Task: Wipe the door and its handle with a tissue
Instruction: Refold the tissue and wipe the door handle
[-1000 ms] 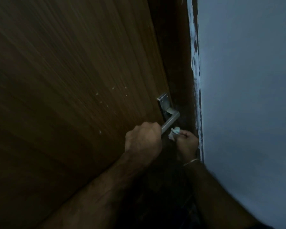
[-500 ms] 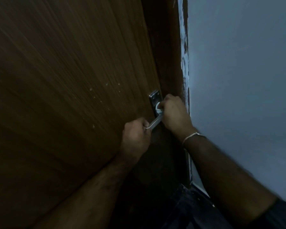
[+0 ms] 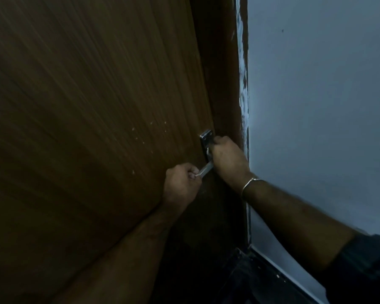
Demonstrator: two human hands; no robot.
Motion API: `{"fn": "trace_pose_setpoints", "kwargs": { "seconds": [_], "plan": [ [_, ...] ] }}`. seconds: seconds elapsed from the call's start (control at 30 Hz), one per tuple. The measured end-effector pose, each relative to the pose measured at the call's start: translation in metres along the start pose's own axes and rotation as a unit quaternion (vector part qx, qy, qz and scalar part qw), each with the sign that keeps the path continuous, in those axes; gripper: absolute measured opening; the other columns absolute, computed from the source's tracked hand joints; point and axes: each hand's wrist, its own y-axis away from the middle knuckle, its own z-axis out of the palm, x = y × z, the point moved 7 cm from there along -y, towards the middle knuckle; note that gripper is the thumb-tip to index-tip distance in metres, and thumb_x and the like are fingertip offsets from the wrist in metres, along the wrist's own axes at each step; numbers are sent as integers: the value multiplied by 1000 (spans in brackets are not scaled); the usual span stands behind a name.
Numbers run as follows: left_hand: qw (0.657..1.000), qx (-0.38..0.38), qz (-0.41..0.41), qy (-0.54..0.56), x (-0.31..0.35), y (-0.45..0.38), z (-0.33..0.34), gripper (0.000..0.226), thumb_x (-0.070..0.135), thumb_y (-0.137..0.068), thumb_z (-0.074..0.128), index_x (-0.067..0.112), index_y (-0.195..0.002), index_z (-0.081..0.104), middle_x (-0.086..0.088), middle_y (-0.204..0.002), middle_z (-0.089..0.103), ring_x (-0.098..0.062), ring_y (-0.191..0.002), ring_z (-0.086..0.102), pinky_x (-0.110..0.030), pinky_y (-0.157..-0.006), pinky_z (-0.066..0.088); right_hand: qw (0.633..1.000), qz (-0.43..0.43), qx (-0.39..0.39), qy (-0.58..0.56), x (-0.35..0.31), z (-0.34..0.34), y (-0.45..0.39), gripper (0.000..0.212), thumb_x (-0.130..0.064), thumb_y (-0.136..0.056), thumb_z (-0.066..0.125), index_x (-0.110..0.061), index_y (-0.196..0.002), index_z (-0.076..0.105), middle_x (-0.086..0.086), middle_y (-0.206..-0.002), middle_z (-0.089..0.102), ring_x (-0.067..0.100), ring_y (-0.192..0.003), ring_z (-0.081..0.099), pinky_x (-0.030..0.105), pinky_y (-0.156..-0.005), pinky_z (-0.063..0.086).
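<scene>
Your right hand (image 3: pixel 227 161) had barely shifted, pressing the tissue (image 3: pixel 208 152) against the handle (image 3: pixel 206 167) by its plate — your left hand (image 3: pixel 181 185) gripped the lever's end.

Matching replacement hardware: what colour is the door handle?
Silvery metal; the handle shows best in the head view.

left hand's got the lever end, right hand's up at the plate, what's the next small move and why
Probably slide the right hand with the tissue down the lever toward the left hand. The right hand sits at the handle's plate, the left hand grips the lever's free end, and the bare metal between them looks unwiped.
</scene>
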Motion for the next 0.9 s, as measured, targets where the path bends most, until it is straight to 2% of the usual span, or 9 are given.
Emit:
{"fn": "trace_pose_setpoints", "kwargs": {
  "seconds": [0.17, 0.23, 0.3, 0.37, 0.43, 0.6, 0.7, 0.8, 0.9],
  "plan": [
    [1000, -1, 0, 20, -1, 4, -4, 11, 14, -93, 65, 18, -102, 68, 4, -94, 69, 1, -76, 60, -11, -62, 44, 984, 4, 2, -178, -25, 10, 39, 16, -9, -89, 61, -10, -102, 71, 6, -109, 61, 17, -95, 57, 28, -83, 48],
    [999, -22, -21, 18, -5, 5, -6, 16, 14, -92, 65, 20, -107, 66, 7, -100, 67, 1, -81, 59, -12, -64, 42, 942, 79, -26, -324, -14, 8, 46, 16, -6, -89, 65, -10, -100, 74, 1, -102, 66, 10, -90, 60, 24, -84, 50],
    [998, -41, -39, 6, -9, 5, -8, 32, 11, -90, 66, 23, -119, 61, 14, -103, 60, 1, -87, 54, -13, -68, 41, 887, 211, 43, -409, 23, -2, 47, 17, -7, -89, 66, -13, -103, 75, -2, -104, 69, 6, -93, 62, 22, -87, 52],
    [998, -52, -44, -5, -9, 4, -8, 38, 10, -91, 65, 23, -126, 58, 15, -100, 57, 2, -83, 51, -13, -65, 40, 876, 278, 142, -368, 55, -16, 43, 19, -6, -91, 64, -14, -105, 74, 0, -109, 68, 11, -98, 62, 24, -90, 52],
    [998, -53, -44, -11, -6, 3, -7, 35, 11, -93, 62, 23, -125, 58, 11, -108, 60, 2, -82, 52, -13, -64, 41, 905, 257, 152, -304, 54, -17, 35, 22, -2, -91, 61, -9, -108, 73, 4, -111, 67, 15, -100, 61, 19, -91, 48],
    [997, -43, -59, -25, -8, 3, -11, 26, 13, -97, 57, 22, -120, 62, 3, -113, 64, -6, -93, 59, -22, -73, 49, 946, 101, 23, -308, 0, 9, 48, 20, -5, -92, 60, -12, -105, 72, -3, -109, 64, 3, -98, 58, 11, -85, 47],
    [997, -33, -64, -32, -14, 3, -16, 25, 12, -96, 57, 21, -119, 64, 2, -114, 66, -6, -94, 59, -20, -74, 46, 907, 98, -98, -398, -12, 22, 59, 17, -6, -91, 64, -14, -102, 74, -5, -107, 67, -4, -90, 61, 6, -76, 49],
    [996, -46, -75, -24, -18, 8, -18, 23, 12, -96, 57, 22, -116, 64, 4, -111, 65, -8, -96, 60, -25, -81, 50, 864, 243, 22, -440, 24, 10, 61, 18, -7, -92, 63, -18, -103, 72, -5, -109, 66, 1, -93, 61, 12, -76, 52],
    [996, -48, -81, -8, -19, 10, -20, 24, 11, -96, 57, 23, -116, 64, 5, -111, 64, -8, -99, 60, -27, -87, 53, 917, 211, 152, -302, 42, -21, 43, 17, -3, -90, 63, -11, -101, 73, 0, -105, 66, 9, -95, 59, 11, -87, 46]
  ]
}}
